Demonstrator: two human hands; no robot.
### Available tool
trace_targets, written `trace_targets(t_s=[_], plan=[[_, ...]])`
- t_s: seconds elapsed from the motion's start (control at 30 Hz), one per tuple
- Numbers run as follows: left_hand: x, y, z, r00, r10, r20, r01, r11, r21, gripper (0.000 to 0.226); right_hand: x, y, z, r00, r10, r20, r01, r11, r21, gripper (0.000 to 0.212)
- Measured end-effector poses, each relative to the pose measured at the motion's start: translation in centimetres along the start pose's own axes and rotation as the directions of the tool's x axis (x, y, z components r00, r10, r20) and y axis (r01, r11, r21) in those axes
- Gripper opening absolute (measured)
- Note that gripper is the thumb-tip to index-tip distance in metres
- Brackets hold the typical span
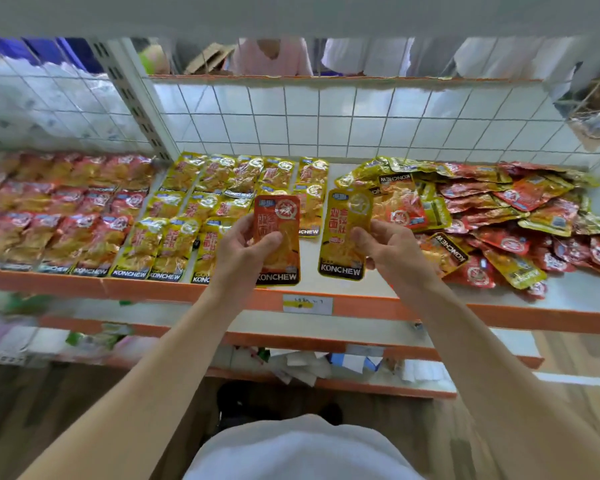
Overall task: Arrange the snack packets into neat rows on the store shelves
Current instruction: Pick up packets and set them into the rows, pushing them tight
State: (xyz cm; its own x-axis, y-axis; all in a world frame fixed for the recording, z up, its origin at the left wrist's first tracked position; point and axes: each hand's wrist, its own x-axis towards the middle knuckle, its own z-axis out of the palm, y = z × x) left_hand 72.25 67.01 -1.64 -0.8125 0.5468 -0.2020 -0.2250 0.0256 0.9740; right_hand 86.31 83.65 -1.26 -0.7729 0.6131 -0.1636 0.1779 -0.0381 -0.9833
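My left hand pinches the red packet, my right hand the yellow packet, both upright; red rows, apparently, far left.

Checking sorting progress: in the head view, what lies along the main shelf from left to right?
Rows of red foil snack packets → rows of yellow foil snack packets → orange-red packet gripped by the left hand → yellow packet gripped by the right hand → loose heap of mixed red and yellow packets.

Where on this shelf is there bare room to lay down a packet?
Bare shelf runs between the yellow rows and the loose pile, and at the front right corner. The red rows and the pile are crowded.
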Motion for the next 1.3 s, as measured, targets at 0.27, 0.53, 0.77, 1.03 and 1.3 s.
trace_targets(t_s=[0.27,0.53,0.77,1.03,1.3], plan=[[0.2,-0.6,-3.6,0.984,0.061,-0.168,-0.031,0.984,0.173,0.016,2.4,1.3,3.8,0.999,-0.013,-0.038,0.006,0.984,-0.178,0.010],[1.1,-0.6,-4.6,0.984,0.065,-0.163,-0.023,0.968,0.248,0.018,3.6,2.1,6.0,0.999,0.037,-0.033,-0.048,0.879,-0.474,0.020],[1.2,-1.6,-4.2,0.991,0.065,-0.119,-0.030,0.961,0.274,0.015,2.5,2.6,6.7,0.986,-0.153,-0.070,0.060,0.708,-0.704,0.057],[0.6,-1.6,-3.6,0.986,0.065,-0.154,-0.022,0.964,0.265,0.019,2.4,3.8,7.4,0.986,-0.079,0.147,0.167,0.452,-0.876,0.076],[0.5,-2.2,-3.5,0.985,0.063,-0.160,-0.012,0.953,0.302,0.017,1.4,4.6,8.0,0.983,-0.124,0.138,0.179,0.446,-0.877,0.074]])
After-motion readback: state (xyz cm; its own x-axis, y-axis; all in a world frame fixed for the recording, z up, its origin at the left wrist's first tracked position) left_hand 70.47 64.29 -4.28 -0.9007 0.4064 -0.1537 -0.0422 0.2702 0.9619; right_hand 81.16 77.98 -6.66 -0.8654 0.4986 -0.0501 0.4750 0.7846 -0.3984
